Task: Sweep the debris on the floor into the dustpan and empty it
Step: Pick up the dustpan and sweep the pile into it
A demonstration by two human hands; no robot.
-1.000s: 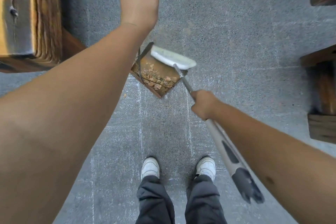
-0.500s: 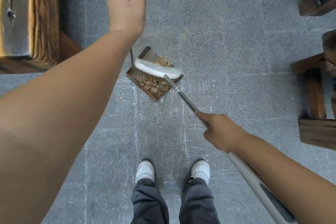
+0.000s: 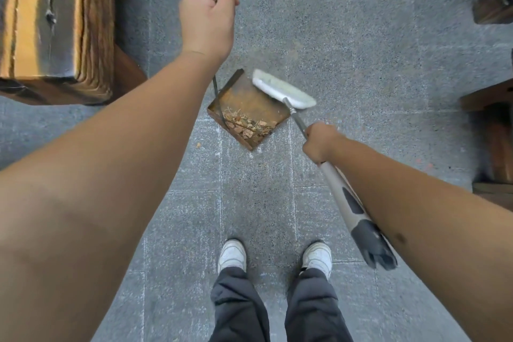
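A rusty metal dustpan (image 3: 251,100) rests on the grey stone floor ahead of my feet. Dry leaves and crumbs (image 3: 245,123) lie heaped in its near corner. My left hand (image 3: 207,15) is closed high above it around the top of its thin dark upright handle (image 3: 216,97), most of which my forearm hides. My right hand (image 3: 319,141) grips the broom's metal shaft; the white broom head (image 3: 283,89) sits at the pan's far right edge. The broom's beige and black grip (image 3: 358,219) runs back under my right forearm.
A single leaf scrap (image 3: 198,144) lies on the floor left of the pan. A heavy wooden bench (image 3: 55,25) stands at the left. Dark wooden furniture (image 3: 494,125) lines the right edge. My white shoes (image 3: 232,254) stand on the paving below.
The broom head has moved from over the pan's middle out to its far right edge. My right hand has slid up the shaft toward the head. The debris now shows uncovered.
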